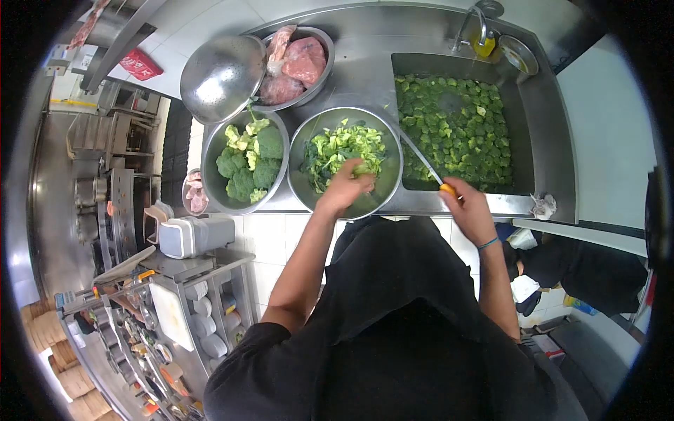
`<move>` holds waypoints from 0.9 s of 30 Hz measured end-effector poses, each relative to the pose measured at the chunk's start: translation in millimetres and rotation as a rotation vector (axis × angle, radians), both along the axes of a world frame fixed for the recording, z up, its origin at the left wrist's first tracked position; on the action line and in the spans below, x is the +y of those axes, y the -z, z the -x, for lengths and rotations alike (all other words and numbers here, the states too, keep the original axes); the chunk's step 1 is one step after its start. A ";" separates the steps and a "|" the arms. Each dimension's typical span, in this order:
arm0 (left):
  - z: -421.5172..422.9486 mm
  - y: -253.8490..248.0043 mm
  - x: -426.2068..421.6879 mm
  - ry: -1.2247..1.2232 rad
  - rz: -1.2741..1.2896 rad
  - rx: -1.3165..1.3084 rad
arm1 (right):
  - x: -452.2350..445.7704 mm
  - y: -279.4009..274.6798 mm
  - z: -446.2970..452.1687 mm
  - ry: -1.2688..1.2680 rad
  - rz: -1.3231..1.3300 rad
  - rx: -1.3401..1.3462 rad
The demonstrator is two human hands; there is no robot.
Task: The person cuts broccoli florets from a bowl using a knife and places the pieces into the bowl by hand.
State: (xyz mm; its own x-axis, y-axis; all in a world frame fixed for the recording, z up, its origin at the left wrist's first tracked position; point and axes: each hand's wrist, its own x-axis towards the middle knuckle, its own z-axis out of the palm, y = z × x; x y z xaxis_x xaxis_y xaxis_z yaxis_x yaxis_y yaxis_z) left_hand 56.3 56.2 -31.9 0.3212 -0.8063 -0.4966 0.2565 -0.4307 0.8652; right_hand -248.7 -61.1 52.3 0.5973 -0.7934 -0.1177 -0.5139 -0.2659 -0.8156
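My left hand (pixel 342 188) is over the near side of a steel bowl (pixel 298 189), its fingers curled round a pale green broccoli piece (pixel 361 169). Chopped broccoli stems and leaves (pixel 340 146) lie in that bowl. My right hand (pixel 469 210) grips a knife (pixel 425 160) by its yellow handle, the long blade slanting up and left to the bowl's right rim. Large broccoli heads (pixel 242 184) fill a second steel bowl (pixel 208 184) on the left. Many cut florets (pixel 456 130) float in the water-filled sink (pixel 521 151) on the right.
Behind the bowls, a basin (pixel 330 63) holds bagged meat (pixel 305 62), with a perforated steel colander (pixel 221 78) leaning on it. A faucet (pixel 463 35) stands at the sink's back. Garlic (pixel 543 206) lies at the counter's right front. A shelved steel cart (pixel 232 270) is at left.
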 end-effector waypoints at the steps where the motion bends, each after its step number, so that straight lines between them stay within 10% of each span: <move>1: 16.2 -20.1 -8.2 0.022 0.154 0.157 | -6.5 -0.6 4.5 0.029 0.041 0.012; 4: 33.4 -57.0 -33.3 -0.006 0.298 0.425 | -24.9 -17.5 14.9 0.162 0.012 0.062; 7: 10.6 -49.2 -46.7 0.061 0.107 -0.173 | -36.6 -23.3 24.1 0.250 0.089 -0.024; 9: -33.6 13.7 -45.9 0.030 0.188 -1.147 | -36.2 -27.7 26.6 0.283 0.080 0.000; 21: -85.7 47.7 -73.1 0.422 -0.458 -1.353 | -3.4 -17.3 10.6 0.147 0.044 0.034; 27: -81.6 1.1 -38.4 -0.039 0.051 -1.246 | 8.0 -4.6 14.8 0.064 0.097 0.045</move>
